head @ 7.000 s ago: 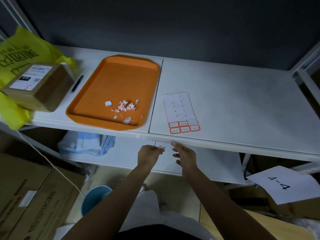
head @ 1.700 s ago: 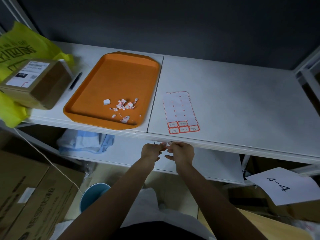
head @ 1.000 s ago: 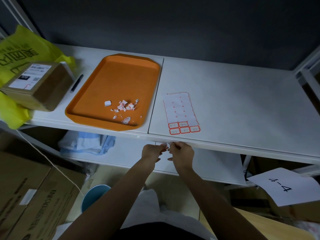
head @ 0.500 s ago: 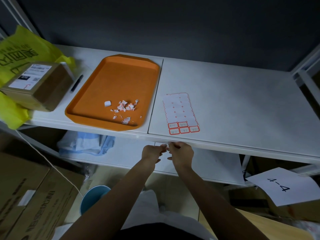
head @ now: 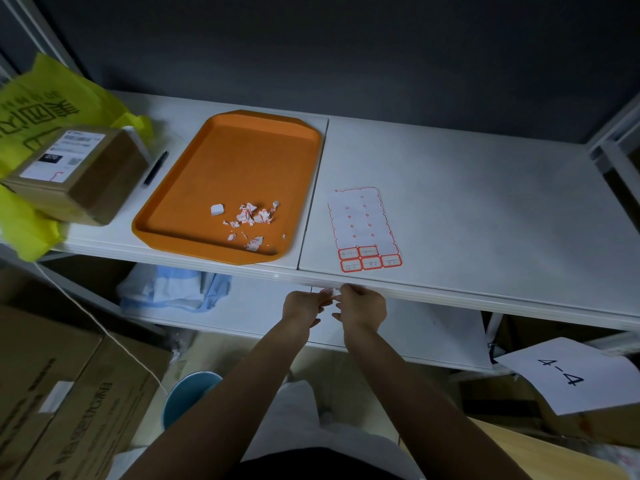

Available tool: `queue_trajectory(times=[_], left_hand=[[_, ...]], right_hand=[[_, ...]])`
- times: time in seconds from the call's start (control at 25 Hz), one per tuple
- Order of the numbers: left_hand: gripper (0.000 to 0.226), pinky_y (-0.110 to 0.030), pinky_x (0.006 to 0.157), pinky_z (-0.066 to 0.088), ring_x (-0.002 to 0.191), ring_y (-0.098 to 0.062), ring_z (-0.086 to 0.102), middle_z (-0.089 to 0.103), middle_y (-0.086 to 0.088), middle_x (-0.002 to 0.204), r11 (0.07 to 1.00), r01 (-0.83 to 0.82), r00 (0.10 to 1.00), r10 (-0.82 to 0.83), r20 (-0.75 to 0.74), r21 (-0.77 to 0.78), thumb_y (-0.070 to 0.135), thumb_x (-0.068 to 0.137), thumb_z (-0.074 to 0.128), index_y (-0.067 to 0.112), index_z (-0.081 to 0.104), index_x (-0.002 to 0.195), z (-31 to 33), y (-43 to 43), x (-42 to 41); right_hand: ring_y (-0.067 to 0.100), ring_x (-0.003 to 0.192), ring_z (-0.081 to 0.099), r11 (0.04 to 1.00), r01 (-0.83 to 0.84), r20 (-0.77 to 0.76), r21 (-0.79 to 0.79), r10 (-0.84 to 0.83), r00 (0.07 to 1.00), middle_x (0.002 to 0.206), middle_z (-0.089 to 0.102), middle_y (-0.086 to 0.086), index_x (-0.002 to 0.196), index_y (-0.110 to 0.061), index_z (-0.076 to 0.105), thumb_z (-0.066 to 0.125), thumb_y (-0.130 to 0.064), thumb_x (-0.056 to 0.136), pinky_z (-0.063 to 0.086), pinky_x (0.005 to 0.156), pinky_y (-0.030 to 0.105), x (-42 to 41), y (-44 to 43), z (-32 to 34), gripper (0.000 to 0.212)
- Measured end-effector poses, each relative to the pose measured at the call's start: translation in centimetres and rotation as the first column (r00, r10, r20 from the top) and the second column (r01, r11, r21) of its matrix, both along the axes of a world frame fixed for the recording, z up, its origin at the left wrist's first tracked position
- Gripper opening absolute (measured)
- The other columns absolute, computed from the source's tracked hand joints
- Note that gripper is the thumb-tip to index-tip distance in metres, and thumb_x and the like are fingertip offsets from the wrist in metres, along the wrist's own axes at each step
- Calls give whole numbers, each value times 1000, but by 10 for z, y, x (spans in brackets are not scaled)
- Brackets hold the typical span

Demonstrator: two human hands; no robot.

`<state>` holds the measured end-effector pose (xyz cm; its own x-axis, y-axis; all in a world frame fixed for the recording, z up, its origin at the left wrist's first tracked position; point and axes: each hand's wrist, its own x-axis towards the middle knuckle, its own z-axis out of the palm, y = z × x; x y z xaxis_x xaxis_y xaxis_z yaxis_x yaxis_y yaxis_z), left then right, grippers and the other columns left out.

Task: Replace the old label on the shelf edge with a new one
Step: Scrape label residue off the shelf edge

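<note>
Label (head: 328, 292): small white scrap with red edging, at the front edge of the white shelf (head: 485, 216), pinched between both hands; writing too small to read.
Left hand (head: 304, 306): fingers curled, fingertips closed on the label's left end.
Right hand (head: 363, 306): thumb and forefinger closed on the label's right end, knuckles against the shelf edge.
Label sheet (head: 363, 230): flat on the shelf just above the hands; mostly peeled, five red-framed labels left in the bottom rows, handwriting like "4-2", partly illegible.
Orange tray (head: 225, 174): left of the sheet, torn label scraps (head: 251, 218) inside.
Paper sign (head: 571, 375): lower right, reads "4-4".
Cardboard parcel (head: 72, 174): far left, shipping label print unreadable.
</note>
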<state>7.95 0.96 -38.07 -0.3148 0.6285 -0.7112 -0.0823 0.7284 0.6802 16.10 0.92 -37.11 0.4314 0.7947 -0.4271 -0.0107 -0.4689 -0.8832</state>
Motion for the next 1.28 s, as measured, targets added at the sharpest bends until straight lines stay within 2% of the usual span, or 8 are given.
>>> queue_trajectory(times=[0.2,0.32,0.6,0.76,0.88,1.04,1.16,1.28], left_hand=[[31,-33,94,48,98,-17,59,71,-9,115,1000,4,1000,-4,17,5,27,91,67,2,70,109,0,0,1],[30,-32,90,48,98,-17,59,71,-8,114,1000,5,1000,-5,23,8,27,91,67,3,70,108,0,-1,1],[28,-32,89,49,98,-16,60,72,-6,112,1000,-6,1000,5,25,9,28,91,67,4,71,105,0,-2,0],[29,-34,93,49,101,-17,60,71,-7,113,1000,-8,1000,8,22,-1,28,91,67,4,71,107,0,-2,-1],[29,-33,93,49,102,-16,59,71,-6,114,1000,0,1000,0,19,-3,27,91,67,4,71,107,0,-3,-1],[28,-30,88,48,100,-15,58,71,-5,115,1000,10,1000,-9,13,-14,27,92,67,4,71,107,0,-3,0],[27,-29,85,48,98,-14,58,71,-4,114,1000,12,1000,-12,13,-23,28,91,67,6,72,106,-1,-5,-1],[28,-28,84,47,99,-14,58,71,-4,114,1000,16,1000,-16,2,12,30,91,68,6,72,105,-3,-8,-2]], right_hand=[[10,59,63,997,80,-10,-11,-80,997,53,60,-23,56,-32,59,70,-13,84,52,62,23,-4,-2,-1,35],[10,59,63,998,48,33,26,-49,998,51,60,-21,54,-30,60,70,-12,84,48,60,18,-2,-7,-5,36],[16,70,65,989,-134,179,57,122,976,73,68,-3,76,-19,69,66,-14,87,57,75,29,10,-11,-16,13],[3,70,61,973,-221,302,66,192,934,79,66,-11,91,-17,73,67,-22,88,43,71,11,14,-12,-19,8],[9,69,62,978,-199,295,64,172,940,75,65,-10,88,-14,73,66,-18,89,51,75,22,14,-8,-17,8],[4,62,58,983,-154,301,95,119,946,71,62,-12,80,-17,71,67,-15,88,41,66,9,10,-8,-14,9],[4,63,60,987,-95,230,133,63,971,66,61,-16,73,-22,66,69,-13,86,41,67,8,9,-8,-14,16],[7,62,59,991,-127,275,52,108,955,64,62,-9,71,-18,66,66,-13,88,51,72,19,18,-11,-22,18]])
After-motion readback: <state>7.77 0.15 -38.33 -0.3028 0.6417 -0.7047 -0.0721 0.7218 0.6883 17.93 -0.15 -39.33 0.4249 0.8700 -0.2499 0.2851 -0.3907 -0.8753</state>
